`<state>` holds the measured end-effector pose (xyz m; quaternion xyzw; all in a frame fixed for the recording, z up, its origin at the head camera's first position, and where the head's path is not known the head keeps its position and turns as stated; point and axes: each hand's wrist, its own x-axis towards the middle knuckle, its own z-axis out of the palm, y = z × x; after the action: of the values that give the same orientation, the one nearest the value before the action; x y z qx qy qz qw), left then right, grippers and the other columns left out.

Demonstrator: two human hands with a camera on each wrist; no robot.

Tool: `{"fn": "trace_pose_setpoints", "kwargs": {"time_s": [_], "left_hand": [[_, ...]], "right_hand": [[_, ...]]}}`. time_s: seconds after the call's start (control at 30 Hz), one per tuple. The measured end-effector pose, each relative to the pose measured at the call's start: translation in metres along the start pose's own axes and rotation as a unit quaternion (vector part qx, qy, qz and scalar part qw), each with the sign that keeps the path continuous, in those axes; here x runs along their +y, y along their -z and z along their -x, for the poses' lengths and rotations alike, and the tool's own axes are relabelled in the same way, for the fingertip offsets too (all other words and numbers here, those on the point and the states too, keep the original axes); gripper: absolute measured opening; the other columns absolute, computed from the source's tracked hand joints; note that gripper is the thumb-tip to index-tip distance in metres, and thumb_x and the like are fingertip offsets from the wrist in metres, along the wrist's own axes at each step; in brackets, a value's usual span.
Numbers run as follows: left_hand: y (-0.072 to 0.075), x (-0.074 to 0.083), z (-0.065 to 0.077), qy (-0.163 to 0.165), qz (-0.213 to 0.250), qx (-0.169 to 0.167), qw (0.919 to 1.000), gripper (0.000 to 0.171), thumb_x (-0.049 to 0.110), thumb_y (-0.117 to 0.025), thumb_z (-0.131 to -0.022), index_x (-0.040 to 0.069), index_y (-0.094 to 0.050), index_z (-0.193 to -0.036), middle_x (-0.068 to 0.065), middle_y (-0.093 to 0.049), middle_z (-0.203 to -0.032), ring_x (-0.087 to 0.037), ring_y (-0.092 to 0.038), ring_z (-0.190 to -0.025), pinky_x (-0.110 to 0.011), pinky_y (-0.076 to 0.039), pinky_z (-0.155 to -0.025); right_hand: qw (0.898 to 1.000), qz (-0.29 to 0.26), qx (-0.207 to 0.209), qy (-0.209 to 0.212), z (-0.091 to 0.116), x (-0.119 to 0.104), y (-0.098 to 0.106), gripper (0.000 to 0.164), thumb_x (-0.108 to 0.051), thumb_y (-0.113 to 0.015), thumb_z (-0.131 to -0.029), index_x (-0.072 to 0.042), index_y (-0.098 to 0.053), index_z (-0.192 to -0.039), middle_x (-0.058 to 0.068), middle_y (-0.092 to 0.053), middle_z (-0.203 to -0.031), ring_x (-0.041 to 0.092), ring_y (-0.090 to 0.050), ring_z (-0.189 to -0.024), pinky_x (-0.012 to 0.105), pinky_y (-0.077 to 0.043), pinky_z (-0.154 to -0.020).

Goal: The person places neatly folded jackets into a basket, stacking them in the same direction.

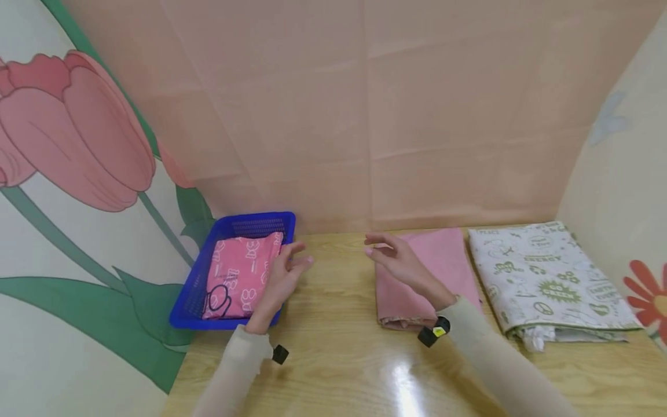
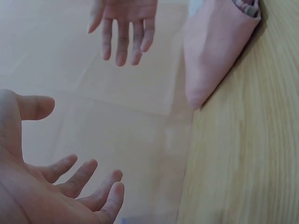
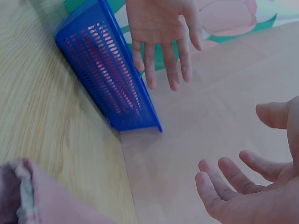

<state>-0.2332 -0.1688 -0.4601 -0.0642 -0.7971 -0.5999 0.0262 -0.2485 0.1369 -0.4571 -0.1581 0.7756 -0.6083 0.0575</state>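
Note:
In the head view my left hand (image 1: pixel 283 275) hovers at the right side of a blue plastic basket (image 1: pixel 179 321), fingers loosely bent, holding nothing. Inside the basket lies a bright pink packet (image 1: pixel 237 272) with white print and a dark line drawing. My right hand (image 1: pixel 398 260) is raised over a folded pink cloth (image 1: pixel 448 255), also without anything in its grasp. The two palms face each other across a gap, as the left wrist view shows with the right hand (image 2: pixel 128 23) opposite. Patterned fabric peeks from the fold of the pink cloth (image 2: pixel 217 46).
A folded white cloth (image 1: pixel 547 278) with green print lies at the right of the wooden table (image 1: pixel 333 359). Behind the table hangs a creased peach sheet (image 1: pixel 417 116). A wall with painted tulips (image 1: pixel 94 127) stands close to the basket on the left.

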Motion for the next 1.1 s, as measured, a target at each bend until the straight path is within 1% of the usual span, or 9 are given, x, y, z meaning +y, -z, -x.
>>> {"fn": "trace_pose_setpoints", "kwargs": {"time_s": [0.13, 0.3, 0.4, 0.5, 0.6, 0.7, 0.8, 1.0, 1.1], "left_hand": [[-0.012, -0.002, -0.001, -0.009, 0.023, 0.002, 0.9997, 0.054, 0.016, -0.073, -0.100, 0.006, -0.056, -0.150, -0.017, -0.057, -0.154, -0.042, -0.062, -0.134, -0.055, -0.053, -0.111], [-0.028, -0.003, -0.006, -0.025, 0.043, 0.001, 0.9988, 0.052, 0.011, -0.073, -0.099, 0.002, -0.057, -0.148, -0.021, -0.058, -0.152, -0.044, -0.064, -0.131, -0.053, -0.054, -0.111], [-0.037, -0.003, -0.007, -0.026, 0.041, 0.006, 0.9988, 0.051, 0.010, -0.073, -0.098, 0.002, -0.058, -0.147, -0.021, -0.059, -0.151, -0.044, -0.064, -0.131, -0.052, -0.055, -0.109], [-0.044, -0.001, -0.008, -0.030, 0.036, 0.007, 0.9989, 0.051, 0.010, -0.073, -0.098, 0.003, -0.059, -0.146, -0.021, -0.059, -0.151, -0.046, -0.062, -0.132, -0.054, -0.055, -0.109], [-0.050, -0.002, -0.009, -0.033, 0.031, 0.006, 0.9990, 0.052, 0.011, -0.074, -0.097, 0.005, -0.059, -0.147, -0.020, -0.059, -0.151, -0.046, -0.062, -0.132, -0.054, -0.055, -0.109], [-0.054, -0.003, -0.009, -0.034, 0.028, 0.000, 0.9990, 0.053, 0.013, -0.076, -0.096, 0.007, -0.060, -0.147, -0.016, -0.060, -0.151, -0.044, -0.063, -0.132, -0.053, -0.055, -0.109], [-0.060, -0.004, -0.009, -0.041, 0.025, -0.009, 0.9988, 0.053, 0.015, -0.076, -0.097, 0.007, -0.059, -0.146, -0.017, -0.060, -0.151, -0.045, -0.063, -0.131, -0.055, -0.055, -0.109], [-0.070, -0.004, -0.008, -0.037, 0.012, -0.024, 0.9990, 0.052, 0.020, -0.076, -0.098, 0.010, -0.060, -0.147, -0.015, -0.060, -0.151, -0.044, -0.063, -0.132, -0.057, -0.053, -0.110], [-0.074, -0.004, -0.008, -0.031, 0.007, -0.034, 0.9989, 0.053, 0.022, -0.075, -0.100, 0.012, -0.058, -0.149, -0.017, -0.058, -0.153, -0.045, -0.061, -0.133, -0.058, -0.052, -0.110]], "right_hand": [[1.000, -0.006, 0.011, 0.001, 0.005, 0.006, 0.007, 0.053, -0.035, -0.068, -0.106, -0.011, -0.055, -0.152, 0.019, -0.057, -0.153, 0.039, -0.057, -0.142, 0.058, -0.048, -0.114], [1.000, -0.025, 0.007, 0.002, 0.013, 0.011, 0.016, 0.052, -0.033, -0.067, -0.107, -0.012, -0.055, -0.152, 0.018, -0.056, -0.155, 0.037, -0.055, -0.143, 0.051, -0.048, -0.115], [1.000, -0.026, 0.008, 0.010, 0.017, 0.015, 0.023, 0.049, -0.029, -0.066, -0.108, -0.010, -0.055, -0.152, 0.018, -0.057, -0.154, 0.036, -0.056, -0.141, 0.039, -0.050, -0.113], [1.000, -0.018, 0.022, 0.012, 0.021, 0.021, 0.028, 0.048, -0.028, -0.067, -0.107, -0.010, -0.056, -0.150, 0.017, -0.059, -0.151, 0.036, -0.057, -0.139, 0.025, -0.052, -0.106], [0.999, -0.009, 0.040, 0.016, 0.025, 0.029, 0.033, 0.046, -0.028, -0.068, -0.106, -0.010, -0.058, -0.148, 0.019, -0.060, -0.149, 0.037, -0.057, -0.139, 0.018, -0.052, -0.101], [0.998, 0.005, 0.052, 0.027, 0.028, 0.037, 0.038, 0.045, -0.027, -0.067, -0.107, -0.008, -0.058, -0.147, 0.019, -0.060, -0.149, 0.042, -0.055, -0.140, 0.017, -0.050, -0.102], [0.997, 0.025, 0.059, 0.034, 0.032, 0.044, 0.042, 0.045, -0.026, -0.066, -0.108, -0.007, -0.057, -0.148, 0.019, -0.060, -0.149, 0.043, -0.055, -0.140, 0.016, -0.049, -0.102], [0.996, 0.044, 0.071, 0.023, 0.041, 0.049, 0.049, 0.045, -0.025, -0.065, -0.108, -0.006, -0.056, -0.148, 0.021, -0.059, -0.150, 0.045, -0.057, -0.139, 0.015, -0.050, -0.100], [0.995, 0.061, 0.077, 0.020, 0.044, 0.050, 0.051, 0.045, -0.025, -0.065, -0.109, -0.004, -0.056, -0.148, 0.021, -0.060, -0.148, 0.046, -0.058, -0.138, 0.018, -0.051, -0.102]]}}
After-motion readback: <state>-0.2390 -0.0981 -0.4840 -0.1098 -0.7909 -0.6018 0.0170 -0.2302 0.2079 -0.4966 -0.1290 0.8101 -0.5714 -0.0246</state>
